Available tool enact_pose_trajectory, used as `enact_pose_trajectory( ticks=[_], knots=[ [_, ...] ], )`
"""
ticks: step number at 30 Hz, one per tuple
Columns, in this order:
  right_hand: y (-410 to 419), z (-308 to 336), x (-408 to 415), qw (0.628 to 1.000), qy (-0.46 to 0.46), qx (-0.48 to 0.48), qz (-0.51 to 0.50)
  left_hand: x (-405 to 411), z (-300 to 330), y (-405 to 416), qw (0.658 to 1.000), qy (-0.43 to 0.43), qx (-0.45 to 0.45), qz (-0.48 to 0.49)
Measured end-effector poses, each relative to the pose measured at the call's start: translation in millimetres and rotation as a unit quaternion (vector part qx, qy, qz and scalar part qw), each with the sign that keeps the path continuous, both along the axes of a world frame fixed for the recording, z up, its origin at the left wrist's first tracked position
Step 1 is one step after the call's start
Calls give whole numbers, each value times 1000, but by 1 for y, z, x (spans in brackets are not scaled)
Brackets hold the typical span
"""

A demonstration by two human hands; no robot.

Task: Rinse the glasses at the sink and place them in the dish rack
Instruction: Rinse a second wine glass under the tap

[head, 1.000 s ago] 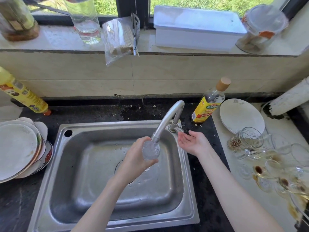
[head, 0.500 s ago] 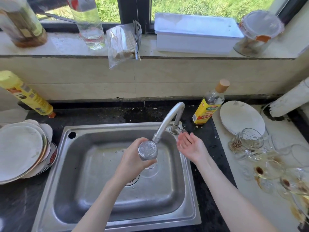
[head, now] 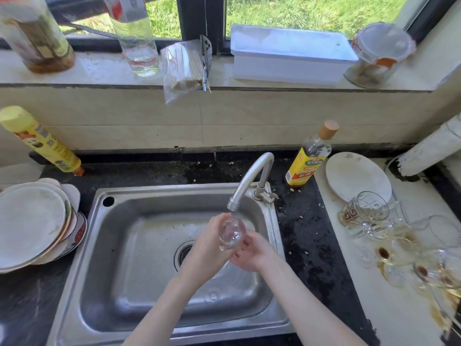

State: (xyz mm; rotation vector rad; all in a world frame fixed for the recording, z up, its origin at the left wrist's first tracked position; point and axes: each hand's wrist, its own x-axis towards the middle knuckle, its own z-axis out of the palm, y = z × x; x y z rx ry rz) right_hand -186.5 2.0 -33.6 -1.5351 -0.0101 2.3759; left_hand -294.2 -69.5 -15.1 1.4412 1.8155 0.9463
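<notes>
A small clear glass (head: 230, 233) is under the spout of the steel faucet (head: 252, 178), above the steel sink (head: 119, 245). My left hand (head: 207, 248) grips the glass from the left. My right hand (head: 252, 253) cups it from below and the right, fingers curled against the glass. Water runs onto the glass and spreads over the sink floor. Several dirty glasses and a glass mug (head: 366, 213) lie on the white counter at the right, some with brown residue (head: 404, 258). No dish rack shows.
A stack of plates (head: 32, 223) sits left of the sink, with a yellow spray can (head: 42, 143) behind it. A yellow-labelled bottle (head: 309, 156) and a white plate (head: 356, 176) stand right of the faucet. Bottles, a white box (head: 289, 56) and a jar line the windowsill.
My right hand moved from beside the faucet base down and left to the glass. The left hand kept the glass under the spout, tilting it.
</notes>
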Motion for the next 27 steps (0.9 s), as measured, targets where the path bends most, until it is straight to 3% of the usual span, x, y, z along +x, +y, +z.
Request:
enact_pose_trajectory(
  ticks=[3,7,14,20,27],
  knots=[
    [5,1,10,996,-3,64,-54,2,-10,-6,999,-9,-16,38],
    [4,5,22,970,-78,230,-29,4,-18,-12,997,24,-61,43],
    [-12,26,22,843,-192,496,78,6,-24,-15,990,84,-112,10],
    [-26,25,21,790,-229,554,129,5,-21,-23,984,131,-120,-4],
    [-36,28,27,772,-223,581,133,5,-15,-29,977,174,-114,-42]
  ],
)
